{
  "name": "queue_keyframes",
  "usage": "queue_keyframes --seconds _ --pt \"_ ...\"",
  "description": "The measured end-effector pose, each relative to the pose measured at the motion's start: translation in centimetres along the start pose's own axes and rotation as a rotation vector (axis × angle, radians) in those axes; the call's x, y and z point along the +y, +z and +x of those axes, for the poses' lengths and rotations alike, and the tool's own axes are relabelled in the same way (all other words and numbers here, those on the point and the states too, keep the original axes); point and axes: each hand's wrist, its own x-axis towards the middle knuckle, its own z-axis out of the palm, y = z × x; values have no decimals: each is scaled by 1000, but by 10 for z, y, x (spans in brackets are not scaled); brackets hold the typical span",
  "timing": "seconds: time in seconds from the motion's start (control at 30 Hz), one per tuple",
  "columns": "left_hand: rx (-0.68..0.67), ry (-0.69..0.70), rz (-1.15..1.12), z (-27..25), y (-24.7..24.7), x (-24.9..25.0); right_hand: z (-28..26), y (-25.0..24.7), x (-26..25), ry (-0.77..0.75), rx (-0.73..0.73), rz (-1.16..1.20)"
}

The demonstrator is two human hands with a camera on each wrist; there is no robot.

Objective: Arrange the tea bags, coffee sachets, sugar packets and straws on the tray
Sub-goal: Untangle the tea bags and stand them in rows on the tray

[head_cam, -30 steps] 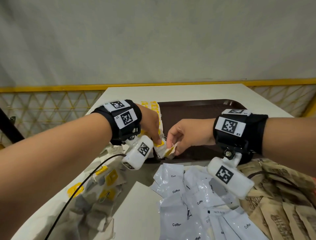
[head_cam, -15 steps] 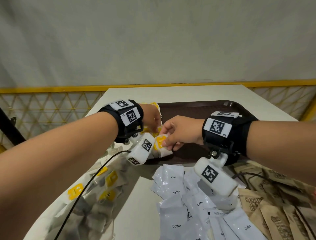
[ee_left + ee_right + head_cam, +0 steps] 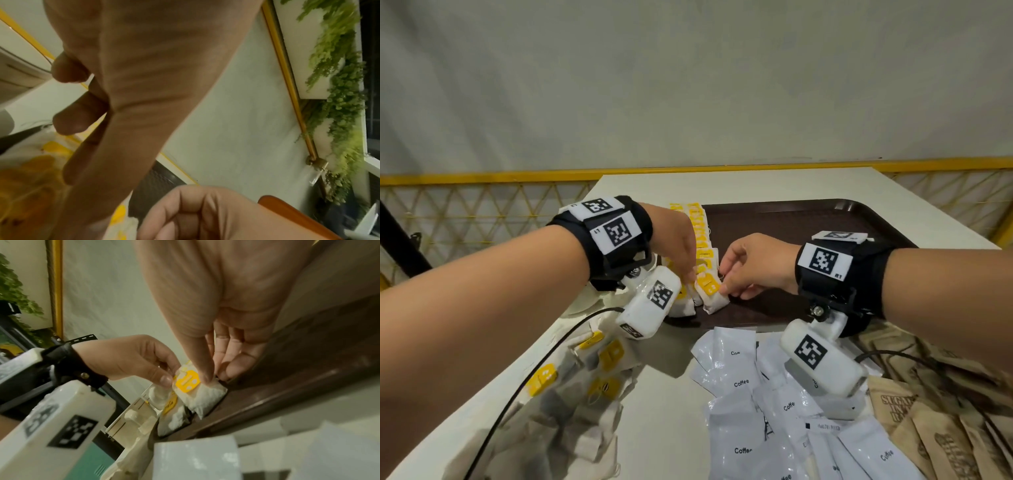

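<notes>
At near left corner of dark brown plastic tray (image 3: 825,222): white paper tea bag with yellow tag (image 3: 710,291), front end of row of similar tea bags (image 3: 700,236) along tray's left edge. Pinched at top by right hand (image 3: 756,263) from tray's inner side, and at its other top corner by left hand (image 3: 678,243) from tray's outer side. Row axis running from tray's near edge to far edge. Likely next: settle bag against row, let go. Beyond tray's near edge, on white tabletop (image 3: 664,394): white coffee sachets (image 3: 736,383), brown sugar packets (image 3: 928,431).
</notes>
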Motion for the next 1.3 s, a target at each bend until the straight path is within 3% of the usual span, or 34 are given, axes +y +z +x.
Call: queue_keyframes --seconds 0.4,0.6,0.93,1.07,1.3 --pt "154 112 -48 22 6 5 -2 3 4 14 -60 160" --pt "233 33 -85 27 7 -4 0 -1 4 51 -13 208" --pt "164 -86 36 31 10 4 6 3 2 66 7 201" --pt "125 -68 39 28 5 4 6 3 2 69 3 212" --pt "172 -88 82 28 6 5 11 5 0 64 100 297"
